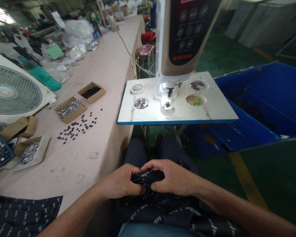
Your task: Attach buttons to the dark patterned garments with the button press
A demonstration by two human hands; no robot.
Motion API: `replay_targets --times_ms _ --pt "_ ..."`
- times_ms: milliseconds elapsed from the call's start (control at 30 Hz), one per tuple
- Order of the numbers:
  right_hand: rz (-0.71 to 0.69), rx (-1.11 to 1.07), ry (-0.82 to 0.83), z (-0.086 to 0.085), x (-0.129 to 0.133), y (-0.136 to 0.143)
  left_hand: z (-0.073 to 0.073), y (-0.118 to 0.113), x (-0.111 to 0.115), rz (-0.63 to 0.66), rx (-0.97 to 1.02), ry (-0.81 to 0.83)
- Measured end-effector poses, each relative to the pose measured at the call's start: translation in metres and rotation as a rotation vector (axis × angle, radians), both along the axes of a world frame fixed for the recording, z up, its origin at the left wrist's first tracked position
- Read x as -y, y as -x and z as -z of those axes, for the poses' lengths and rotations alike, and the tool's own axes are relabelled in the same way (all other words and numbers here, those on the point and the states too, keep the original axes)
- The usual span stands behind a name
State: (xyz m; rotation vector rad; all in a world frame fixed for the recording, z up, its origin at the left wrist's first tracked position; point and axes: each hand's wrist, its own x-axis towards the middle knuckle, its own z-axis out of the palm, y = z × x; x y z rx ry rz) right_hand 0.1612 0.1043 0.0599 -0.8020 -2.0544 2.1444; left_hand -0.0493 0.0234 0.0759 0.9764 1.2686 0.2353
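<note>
1. Pinching a folded part of the black printed fabric (169, 210), the left hand (120, 181) in the head view has its thumb at the near side of the fold and its fingers curled behind it.
2. The right hand (175, 177) grips the same fold from the other side, thumb and fingers closed on the cloth, with the two thumb tips near each other.
3. The fabric lies gathered over the person's lap, above the dark trousers (135, 153), light lettering showing along its folds.
4. Beyond the hands, well apart from the cloth, stands a machine (179, 67) with a dark button panel (187, 31); its lit lower part sits over a white work plate (138, 115).
5. Four round recesses in that plate hold small parts, among them gold-coloured pieces (191, 99) with a green item (197, 101) on top.
6. To the left runs a pale-covered bench (88, 177), carrying scattered black discs (75, 126), an open box (82, 110) of silvery pieces, a fan (22, 117) and, at the near corner, another piece of printed cloth (27, 214).
7. On the right, a blue bin (268, 82) contains dark material, too dim to identify.
</note>
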Motion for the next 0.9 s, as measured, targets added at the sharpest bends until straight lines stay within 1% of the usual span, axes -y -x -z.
replay_targets --times_ms 133,233,400,500,600,733,900 --pt "0.011 0.009 -0.081 0.0 0.0007 0.0012 -0.0022 0.002 -0.0048 0.026 0.015 0.02" --pt "0.017 0.023 -0.112 0.0001 0.0004 0.0009 -0.0015 0.0027 -0.0066 0.009 0.03 0.052" --pt "0.032 0.029 -0.109 0.0019 0.0003 0.0002 -0.0028 0.001 -0.0079 -0.019 0.073 0.082" --pt "0.037 0.025 -0.074 0.004 0.0 0.0003 -0.0039 -0.0001 -0.0078 -0.015 0.071 0.08" --pt "0.04 0.01 -0.041 0.0055 -0.0009 0.0003 -0.0017 0.0008 -0.0071 -0.022 0.057 0.063" --pt "0.047 -0.009 -0.107 0.0034 -0.002 -0.0004 0.0022 0.004 -0.0068 -0.032 0.067 0.049" --pt "0.052 -0.032 -0.161 -0.0013 -0.002 -0.0004 0.0017 0.0065 -0.0088 -0.019 0.102 0.081"
